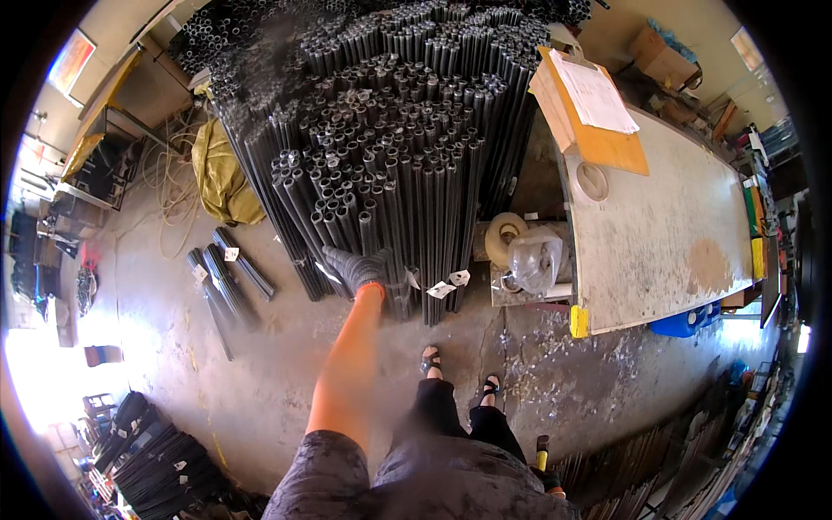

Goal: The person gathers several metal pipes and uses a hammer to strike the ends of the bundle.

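Observation:
My left hand, in a dark grey glove with an orange cuff, reaches forward to the front of a large stand of upright black tubes. Its fingers and thumb are spread around the front tubes at mid-height, gripping them. White tags hang on the bundles just right of this hand. Low at the right by my hip, my right hand, also gloved, is closed around a tool with a yellow and black handle. My body partly hides that hand, and the tool's exact kind is unclear.
Tagged tube bundles lie on the floor at left, near a yellow-green tarp. At right stands a worn white table with a clipboard and a tape roll. A plastic bag sits beside it. More tubes lie lower left.

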Demonstrator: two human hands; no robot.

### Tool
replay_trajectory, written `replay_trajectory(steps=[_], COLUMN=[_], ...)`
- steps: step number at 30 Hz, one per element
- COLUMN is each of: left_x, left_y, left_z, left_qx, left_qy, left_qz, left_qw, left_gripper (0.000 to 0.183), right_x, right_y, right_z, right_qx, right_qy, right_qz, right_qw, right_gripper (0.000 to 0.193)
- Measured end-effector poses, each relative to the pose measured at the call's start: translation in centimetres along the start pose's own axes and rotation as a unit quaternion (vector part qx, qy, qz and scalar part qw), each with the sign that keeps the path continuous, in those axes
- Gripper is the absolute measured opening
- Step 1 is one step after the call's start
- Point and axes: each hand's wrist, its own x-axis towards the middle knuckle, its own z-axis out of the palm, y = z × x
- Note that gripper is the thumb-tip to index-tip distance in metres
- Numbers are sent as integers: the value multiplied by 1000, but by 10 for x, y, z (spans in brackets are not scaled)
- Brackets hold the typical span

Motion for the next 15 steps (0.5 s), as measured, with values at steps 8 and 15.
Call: replay_trajectory(steps=[8,15], left_x=[34,99], left_y=[-5,-70], left_z=[4,-3], left_qx=[-116,-203], left_qy=[82,-17], left_qz=[1,132], left_qw=[990,970], left_gripper=[101,89], right_x=[-15,-46], right_y=[-9,-41], right_z=[0,2], right_qx=[16,-193], right_qy=[-15,16], right_qz=[-48,-76], right_qw=[999,978], right_gripper=[29,28])
